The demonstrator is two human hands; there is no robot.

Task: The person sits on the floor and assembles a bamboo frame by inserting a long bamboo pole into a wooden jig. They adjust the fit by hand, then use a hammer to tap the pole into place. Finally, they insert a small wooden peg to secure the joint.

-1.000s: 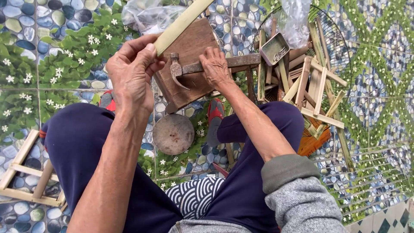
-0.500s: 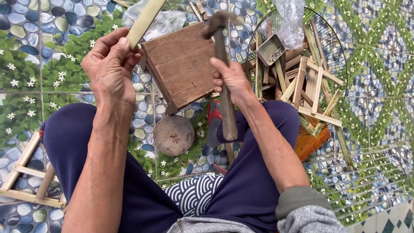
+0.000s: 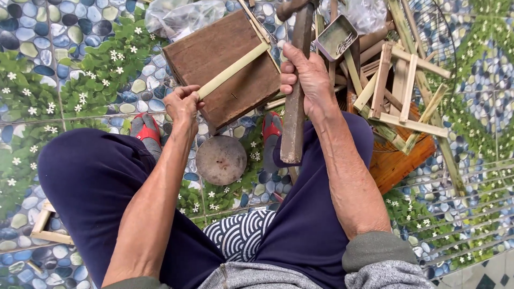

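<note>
Seated person, knees apart, over a floor (image 3: 64,80) printed with pebbles, leaves and small white flowers.

Left hand (image 3: 183,106): fingers pinched on the near end of a long pale bamboo strip (image 3: 231,69). The strip lay diagonally across a square dark-brown wooden block (image 3: 225,64), which stood on the floor between the feet, and ran on past the block's far right edge.

Right hand (image 3: 306,80): clenched around the thick brown wooden handle of a hammer (image 3: 295,91). The handle was upright in the picture, butt end toward the lap; the head was at the top edge of the frame, partly cut off, raised above the block and not touching the strip.

A round grey metal disc (image 3: 221,159) lay on the floor just near of the block. A small rectangular grey metal tray of nails (image 3: 335,37) sat beside the right hand, on a heap of pale bamboo frame pieces (image 3: 401,85) to the right. Crumpled clear plastic bag (image 3: 176,18) at the block's far left corner.

Judgement: the strip was positioned on the block as an anvil and the hammer was lifted for a strike. Whether a nail stood in the strip could not be told. The next move would call for a controlled downward blow onto the strip, clear of the pinching fingers, with the strip held flat.
</note>
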